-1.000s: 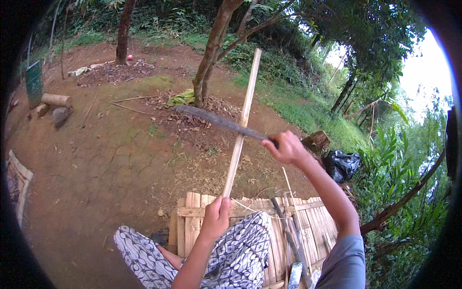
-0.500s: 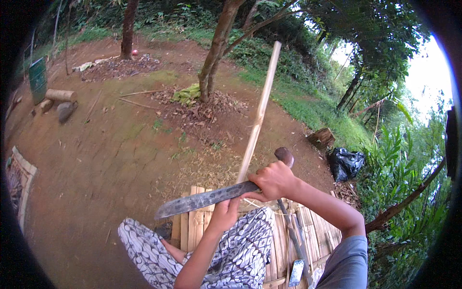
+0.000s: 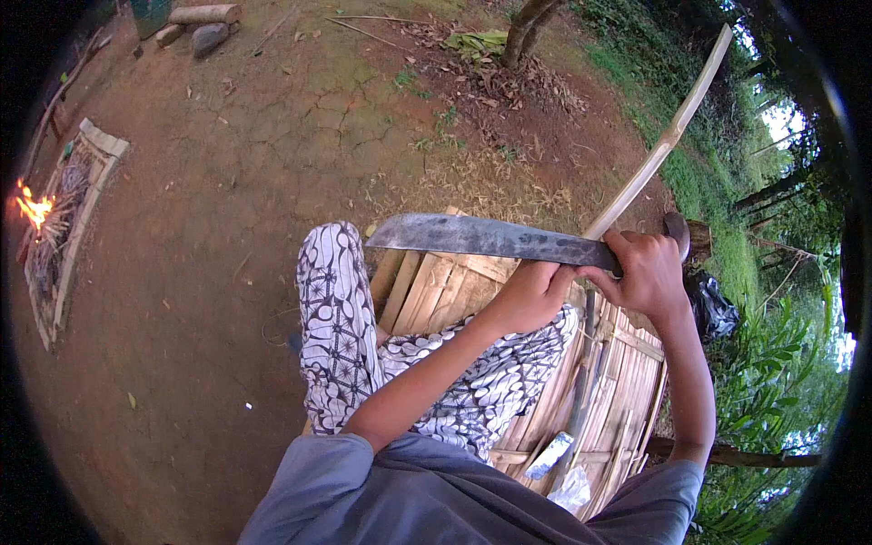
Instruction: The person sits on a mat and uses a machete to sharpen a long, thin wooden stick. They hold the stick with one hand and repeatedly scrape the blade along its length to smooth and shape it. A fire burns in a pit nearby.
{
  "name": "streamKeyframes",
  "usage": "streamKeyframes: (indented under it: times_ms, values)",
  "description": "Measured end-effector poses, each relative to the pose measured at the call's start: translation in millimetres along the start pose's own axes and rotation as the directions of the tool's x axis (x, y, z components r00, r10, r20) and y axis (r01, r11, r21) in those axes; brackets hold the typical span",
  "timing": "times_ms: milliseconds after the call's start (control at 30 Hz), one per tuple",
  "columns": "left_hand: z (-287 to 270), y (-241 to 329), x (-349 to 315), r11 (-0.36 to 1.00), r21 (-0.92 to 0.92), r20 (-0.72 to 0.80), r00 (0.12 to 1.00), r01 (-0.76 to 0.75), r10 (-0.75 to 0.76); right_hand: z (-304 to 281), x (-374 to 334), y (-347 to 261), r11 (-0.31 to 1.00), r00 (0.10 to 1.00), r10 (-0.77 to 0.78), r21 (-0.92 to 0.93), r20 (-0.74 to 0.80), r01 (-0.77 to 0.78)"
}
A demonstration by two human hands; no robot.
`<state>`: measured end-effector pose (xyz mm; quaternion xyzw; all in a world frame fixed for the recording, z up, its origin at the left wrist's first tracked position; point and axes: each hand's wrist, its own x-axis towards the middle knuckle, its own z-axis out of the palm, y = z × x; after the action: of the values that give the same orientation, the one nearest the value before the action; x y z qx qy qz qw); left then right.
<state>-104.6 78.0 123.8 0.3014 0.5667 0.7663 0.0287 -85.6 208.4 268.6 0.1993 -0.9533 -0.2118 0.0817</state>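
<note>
My right hand (image 3: 647,272) is wrapped round the handle of a machete (image 3: 481,238), its dark knobbed end showing past my fist. The long, grey, stained blade points left across my front. Just below the blade, my left hand (image 3: 538,295) is closed on the near end of a long pale bamboo strip (image 3: 649,168). That strip runs from behind the blade up to the far right, with a slight bend at a node. My thumbs are close together, and the blade hides the strip's lowest part.
I sit on a bamboo platform (image 3: 627,372) in patterned trousers (image 3: 331,300). On it lie a dark stick (image 3: 581,372), a shiny packet (image 3: 549,456) and clear plastic (image 3: 570,490). A small fire (image 3: 34,209) burns at far left. A black bag (image 3: 713,307) stands right; a tree trunk (image 3: 527,32) rises ahead.
The view has tilted down and turned left, bringing the fire and my shirt into sight. The blade now lies nearly level, and the strip leans further right. Both hands keep their holds.
</note>
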Motion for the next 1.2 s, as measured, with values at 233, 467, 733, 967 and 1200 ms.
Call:
streamKeyframes:
  times_ms: [233,467,733,967,1200]
  values:
    - [7,-10,5,0.998,-0.052,0.0,0.999,0.043,-0.043,13,-2,6,1.0,1.0,0.019,0.02,0.005,-0.019]
    - [9,-26,8,0.999,-0.026,-0.068,0.997,0.041,-0.043,19,3,8,0.994,1.0,-0.011,0.112,-0.004,0.011]
    - [-4,-14,12,0.972,-0.143,-0.04,0.98,0.187,-0.195,17,3,8,0.98,0.999,-0.021,0.197,0.041,0.013]
    - [4,-24,13,0.956,-0.222,0.011,0.981,0.189,-0.192,17,-9,11,0.973,0.998,0.033,0.228,0.055,-0.045]
    - [6,-17,10,0.952,-0.185,0.033,0.97,0.243,-0.241,13,-18,14,0.987,0.97,0.101,0.144,-0.222,-0.07]
